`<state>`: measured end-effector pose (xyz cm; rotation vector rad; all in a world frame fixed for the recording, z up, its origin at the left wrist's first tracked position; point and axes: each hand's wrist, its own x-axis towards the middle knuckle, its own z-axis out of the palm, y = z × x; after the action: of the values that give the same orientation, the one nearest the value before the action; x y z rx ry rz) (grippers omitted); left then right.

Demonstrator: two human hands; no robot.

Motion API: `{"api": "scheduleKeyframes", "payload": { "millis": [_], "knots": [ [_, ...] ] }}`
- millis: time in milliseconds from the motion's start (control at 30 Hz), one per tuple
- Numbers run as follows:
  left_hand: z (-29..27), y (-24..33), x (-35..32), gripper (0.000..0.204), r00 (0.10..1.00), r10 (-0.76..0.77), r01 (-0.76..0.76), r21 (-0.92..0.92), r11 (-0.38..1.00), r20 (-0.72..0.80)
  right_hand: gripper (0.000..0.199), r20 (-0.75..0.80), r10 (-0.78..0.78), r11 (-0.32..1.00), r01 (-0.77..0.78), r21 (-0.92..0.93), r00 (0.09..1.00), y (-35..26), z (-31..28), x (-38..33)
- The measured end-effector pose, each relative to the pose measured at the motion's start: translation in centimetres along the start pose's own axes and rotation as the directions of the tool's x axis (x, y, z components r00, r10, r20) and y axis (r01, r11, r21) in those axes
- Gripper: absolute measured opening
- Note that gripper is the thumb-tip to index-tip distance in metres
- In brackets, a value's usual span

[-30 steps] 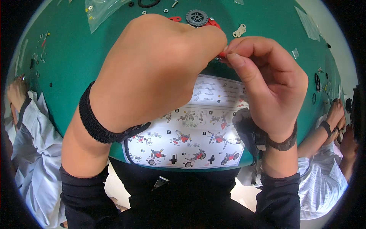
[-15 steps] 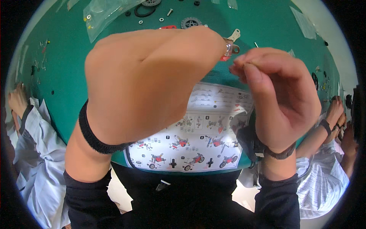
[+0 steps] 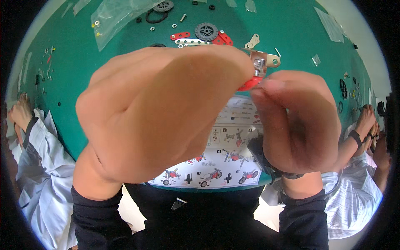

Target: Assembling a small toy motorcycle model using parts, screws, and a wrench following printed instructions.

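Observation:
My left hand (image 3: 154,112) is closed around a small model assembly, most of it hidden by the fingers. A shiny metal bracket (image 3: 259,56) sticks out past its fingertips, with a bolt (image 3: 257,72) running down toward a curved red piece (image 3: 251,84). A pale plate with a hole (image 3: 273,61) juts from behind the bracket. Just below the bolt, my right hand (image 3: 306,125) is closed in a pinch, its fingertips against the red piece. Whatever lies between those fingertips is hidden.
A printed instruction sheet (image 3: 233,166) lies under my hands on the green table (image 3: 287,21). Beyond them are a grey wheel (image 3: 206,32), red strips (image 3: 180,36), a white perforated strip (image 3: 191,42) and a clear bag (image 3: 114,23). Other people's hands (image 3: 21,112) work at both sides.
My right hand has moved in to touch the assembly at the red piece. My left hand has turned and lowered slightly, bringing the bracket and bolt into clearer view.

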<state>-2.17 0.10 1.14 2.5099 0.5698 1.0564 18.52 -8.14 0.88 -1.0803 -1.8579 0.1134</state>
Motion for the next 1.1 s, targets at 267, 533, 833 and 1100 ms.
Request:
{"api": "scheduleKeyframes", "payload": {
  "millis": [267,533,833,1100],
  "knots": [
    [0.1,-0.2,-0.1,0.019,0.999,0.016,-0.011,-0.142,0.99,0.032,0.03,0.013,0.019,1.0,-0.019,-0.017,1.0,-0.3,-0.4,-0.1],
    [2.1,1.6,-0.2,0.022,0.992,0.049,-0.044,0.045,0.998,-0.113,0.027,0.032,0.05,0.996,-0.047,-0.075,0.998,-0.7,-0.8,-0.1],
    [0.3,1.6,1.1,0.022,0.996,0.055,-0.061,0.1,0.993,0.063,0.027,0.026,0.062,0.997,-0.06,-0.057,0.998,-0.6,-0.4,-0.3],
    [-0.7,1.9,1.2,0.02,0.986,0.039,-0.063,0.147,0.987,0.162,0.029,0.011,0.054,0.998,-0.054,-0.038,0.998,-0.9,-0.2,-0.2]
  ]
}}
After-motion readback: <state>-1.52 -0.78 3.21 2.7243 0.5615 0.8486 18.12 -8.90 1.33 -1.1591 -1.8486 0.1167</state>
